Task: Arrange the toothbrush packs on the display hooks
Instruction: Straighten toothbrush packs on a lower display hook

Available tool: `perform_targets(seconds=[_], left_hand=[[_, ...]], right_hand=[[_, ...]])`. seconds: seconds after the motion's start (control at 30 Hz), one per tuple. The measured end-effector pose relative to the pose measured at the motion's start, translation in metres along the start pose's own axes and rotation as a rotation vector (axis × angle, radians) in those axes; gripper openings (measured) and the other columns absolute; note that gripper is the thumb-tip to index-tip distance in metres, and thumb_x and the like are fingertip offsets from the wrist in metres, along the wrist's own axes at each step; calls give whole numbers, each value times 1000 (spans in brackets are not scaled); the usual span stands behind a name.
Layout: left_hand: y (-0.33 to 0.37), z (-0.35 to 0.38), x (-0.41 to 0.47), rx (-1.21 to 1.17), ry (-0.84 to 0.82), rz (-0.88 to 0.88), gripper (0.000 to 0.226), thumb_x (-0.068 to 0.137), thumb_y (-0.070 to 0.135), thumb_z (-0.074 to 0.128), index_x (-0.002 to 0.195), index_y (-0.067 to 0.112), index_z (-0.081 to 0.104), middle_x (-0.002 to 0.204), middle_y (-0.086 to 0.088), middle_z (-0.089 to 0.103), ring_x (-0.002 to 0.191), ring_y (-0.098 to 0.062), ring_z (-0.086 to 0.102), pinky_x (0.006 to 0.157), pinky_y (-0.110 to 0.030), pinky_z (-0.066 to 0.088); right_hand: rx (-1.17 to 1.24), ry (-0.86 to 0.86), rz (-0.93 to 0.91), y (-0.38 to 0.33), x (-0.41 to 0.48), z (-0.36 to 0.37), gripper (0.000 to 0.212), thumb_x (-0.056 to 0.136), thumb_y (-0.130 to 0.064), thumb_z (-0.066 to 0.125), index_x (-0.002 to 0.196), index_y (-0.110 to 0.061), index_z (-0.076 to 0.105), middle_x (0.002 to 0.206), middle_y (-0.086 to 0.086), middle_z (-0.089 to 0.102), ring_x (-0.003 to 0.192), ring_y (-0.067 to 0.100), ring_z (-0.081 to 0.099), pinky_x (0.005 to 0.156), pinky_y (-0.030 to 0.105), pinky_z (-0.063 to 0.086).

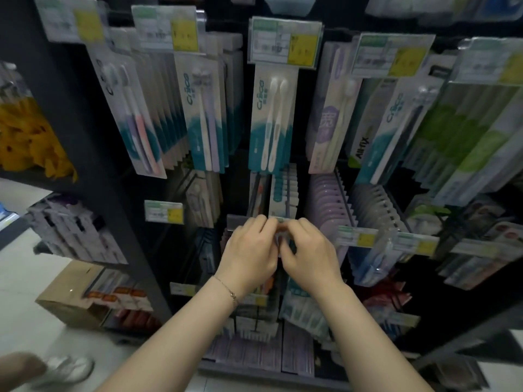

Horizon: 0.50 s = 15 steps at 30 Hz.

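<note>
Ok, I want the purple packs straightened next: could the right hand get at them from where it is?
Probably yes: the right hand sits just left of the purple packs, nothing between them. It is busy, though, pinching another pack.

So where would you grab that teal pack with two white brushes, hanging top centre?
Take the teal pack by its lower half, probably, pinching both side edges from the front: it hangs free there, while the price tag covers its top.
</note>
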<state>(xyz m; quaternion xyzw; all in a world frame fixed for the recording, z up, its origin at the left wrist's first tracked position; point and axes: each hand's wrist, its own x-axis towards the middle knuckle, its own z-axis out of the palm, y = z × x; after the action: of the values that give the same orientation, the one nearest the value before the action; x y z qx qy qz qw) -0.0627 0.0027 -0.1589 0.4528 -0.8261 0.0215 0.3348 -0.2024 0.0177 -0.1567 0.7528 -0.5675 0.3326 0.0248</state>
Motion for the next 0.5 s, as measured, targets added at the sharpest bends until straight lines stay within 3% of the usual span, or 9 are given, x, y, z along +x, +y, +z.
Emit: perform_targets(seconds=[0.17,0.3,0.5], left_hand=[[-4,17,-18,-10,-42,12,13,84,21,43,85,14,54,78,-2,53,69,-23,53,56,-37,46],[-18,39,-31,-23,-168,-8,10,83,22,46,83,15,54,75,0,52,67,-22,52,54,-35,43],[-43,69,-27,-10,-497,-176,20,91,28,46,108,20,52,106,0,54,100,-22,52,81,-38,45]], right_hand=[[3,-58,34,7,-20,19,10,84,-18,61,94,-16,61,86,0,59,79,21,60,53,36,50],[10,-231,119,19,-32,38,16,90,-25,53,100,-17,62,92,-1,59,86,21,60,63,38,51],[54,-501,329,36,-32,58,36,96,-30,49,130,-18,52,125,4,53,114,22,54,87,35,48]])
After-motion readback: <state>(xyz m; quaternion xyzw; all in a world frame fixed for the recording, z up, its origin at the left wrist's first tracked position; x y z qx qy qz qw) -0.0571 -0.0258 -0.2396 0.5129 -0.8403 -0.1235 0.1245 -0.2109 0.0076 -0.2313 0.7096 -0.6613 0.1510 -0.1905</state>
